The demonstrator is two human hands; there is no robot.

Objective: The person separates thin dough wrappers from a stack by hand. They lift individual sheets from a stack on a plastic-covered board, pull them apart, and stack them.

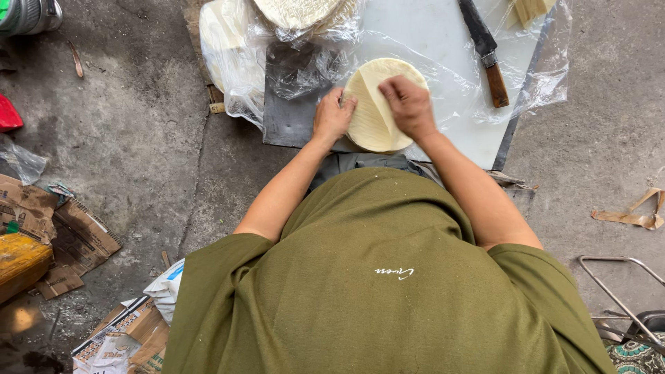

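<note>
A stack of round, pale thin dough sheets [374, 114] lies on a white cutting board [443, 41] covered with clear plastic. My left hand [332, 116] rests on the stack's left edge with fingers curled against it. My right hand [409, 104] presses on the stack's top right, fingers bent, pinching at the top sheet. A knife with a dark blade and wooden handle [486, 52] lies on the board to the right of my hands.
Another pile of round sheets [298, 10] in clear plastic sits at the board's far edge. Torn cardboard [62, 235] and paper scraps lie on the concrete floor at left. A metal frame [623, 291] stands at lower right, a metal pot [28, 14] top left.
</note>
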